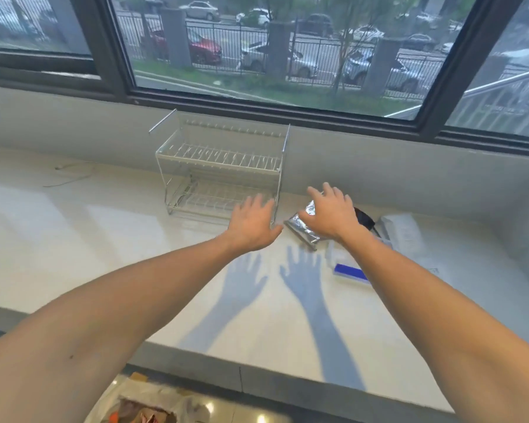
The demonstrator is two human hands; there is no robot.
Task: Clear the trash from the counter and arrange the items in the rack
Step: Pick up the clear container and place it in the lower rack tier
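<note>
A white two-tier wire rack (220, 166) stands on the pale counter (104, 245) against the wall under the window, with nothing on its shelves. To its right lies a silver foil packet (300, 228). My left hand (251, 227) hovers open in front of the rack's lower right corner. My right hand (333, 213) hovers open over the foil packet, fingers spread, holding nothing. Beyond my right wrist sit a black object (364, 219), a white package (403, 233) and a blue-and-white item (348, 271), partly hidden by my forearm.
A thin wire or cord (68, 175) lies on the counter at the far left. Below the counter's front edge, a clear plastic bag (147, 404) with trash rests on the floor. The window frame runs along the back.
</note>
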